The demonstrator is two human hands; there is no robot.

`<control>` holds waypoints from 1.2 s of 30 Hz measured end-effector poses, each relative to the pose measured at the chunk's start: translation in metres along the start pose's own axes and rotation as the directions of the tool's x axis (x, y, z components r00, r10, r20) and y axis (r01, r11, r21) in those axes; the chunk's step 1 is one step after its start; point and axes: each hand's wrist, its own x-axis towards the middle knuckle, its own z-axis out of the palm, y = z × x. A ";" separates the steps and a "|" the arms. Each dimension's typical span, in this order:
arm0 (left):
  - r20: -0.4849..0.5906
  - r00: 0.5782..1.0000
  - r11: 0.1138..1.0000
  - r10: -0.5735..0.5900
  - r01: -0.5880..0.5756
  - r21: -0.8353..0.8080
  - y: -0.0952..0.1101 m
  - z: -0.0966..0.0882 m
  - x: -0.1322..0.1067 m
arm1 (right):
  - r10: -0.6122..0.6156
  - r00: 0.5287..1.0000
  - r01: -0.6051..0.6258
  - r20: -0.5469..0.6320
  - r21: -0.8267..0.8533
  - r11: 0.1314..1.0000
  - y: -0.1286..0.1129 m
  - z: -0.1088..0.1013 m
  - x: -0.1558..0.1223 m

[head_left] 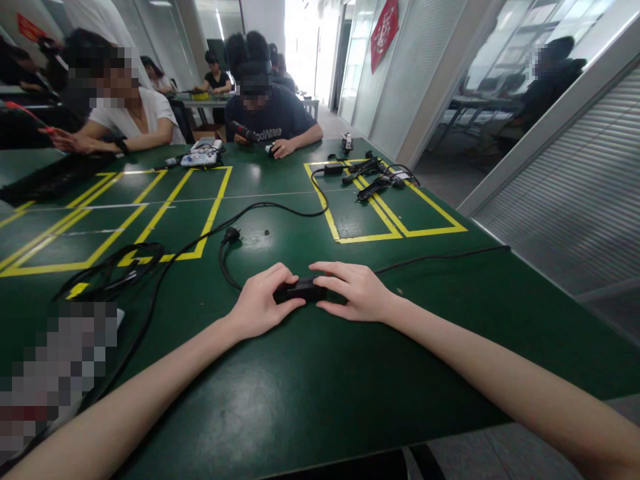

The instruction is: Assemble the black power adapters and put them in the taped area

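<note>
A small black power adapter (301,289) lies on the green table (310,373) straight ahead of me. My left hand (260,303) grips its left end, fingers curled over it. My right hand (353,290) covers its right end, fingers wrapped over the top. A black cable (440,256) runs from the adapter toward the right edge. Another black cable with a plug (231,235) loops just beyond my left hand.
Yellow tape boxes (395,220) mark the tabletop. Black tools and cables (373,177) lie in the far right box; a coil of cable (115,270) lies at left. Two people sit across the table, hands on small devices. The table edge drops off at right.
</note>
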 end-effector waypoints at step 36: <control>0.072 0.996 0.994 0.060 -0.066 0.084 -0.002 -0.001 -0.001 | -0.055 0.978 0.079 0.200 -0.115 0.990 -0.010 -0.003 0.005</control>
